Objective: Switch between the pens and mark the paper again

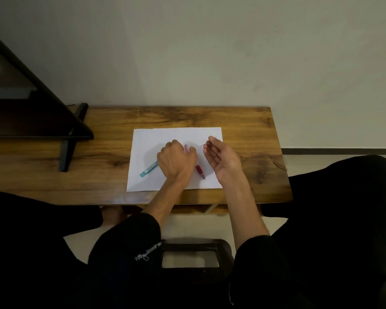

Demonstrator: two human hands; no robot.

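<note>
A white sheet of paper (156,139) lies on the wooden table (243,130). My left hand (176,160) rests on the paper with curled fingers around a red mechanical pencil (200,171), whose tip points toward me. A teal lead case (149,169) lies on the paper just left of that hand. My right hand (223,157) hovers above the paper's right side and pinches a thin dark pencil lead (210,141) between thumb and fingertips.
A dark monitor (27,108) on a black stand (67,150) occupies the table's left part. A pale wall rises behind the table. My dark-clothed legs flank a small dark stool (196,248) on the tiled floor below.
</note>
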